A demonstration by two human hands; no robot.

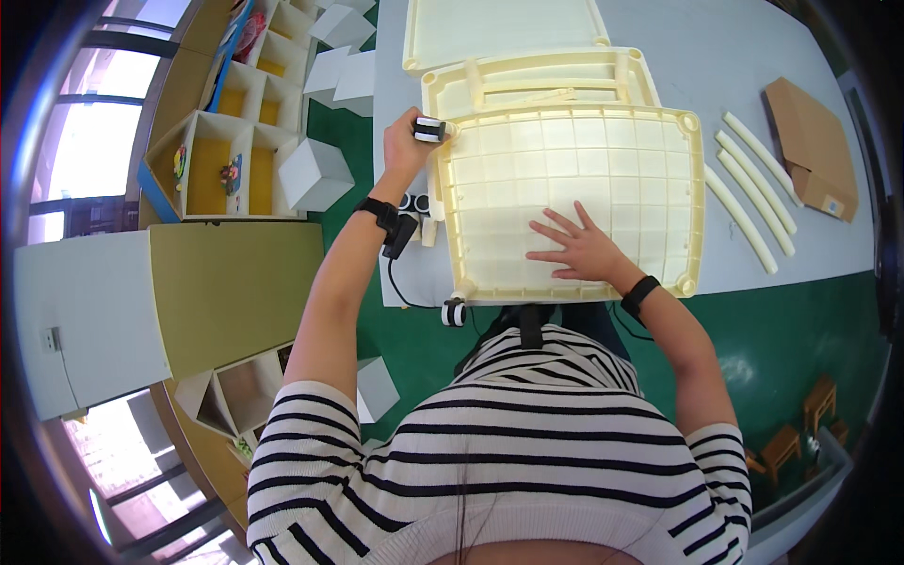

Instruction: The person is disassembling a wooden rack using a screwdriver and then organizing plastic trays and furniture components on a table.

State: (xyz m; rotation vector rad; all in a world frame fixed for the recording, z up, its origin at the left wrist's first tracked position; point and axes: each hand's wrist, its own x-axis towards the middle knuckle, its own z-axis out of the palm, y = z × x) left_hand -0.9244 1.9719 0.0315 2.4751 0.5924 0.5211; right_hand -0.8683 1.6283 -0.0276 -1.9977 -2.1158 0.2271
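A cream plastic shelf panel [650, 179] with a ribbed grid face lies on the table in front of me. My left hand [405, 147] is closed round a black-and-white caster wheel [429, 130] at the panel's far left corner. Whether the wheel's stem is inside the corner socket, I cannot tell. Fingers spread, my right hand [593, 252] rests flat on the grid toward the near right. Another caster [454, 312] sticks out at the near left corner. Beside the panel's left edge lie more casters [414, 202], partly hidden by my left wrist.
Behind the panel are a second cream panel [546, 66] and a third [508, 26]. Several cream tubes [753, 193] and a cardboard box [815, 146] lie to the right on the grey table [734, 56]. White boxes [320, 174] and shelving [221, 169] stand left.
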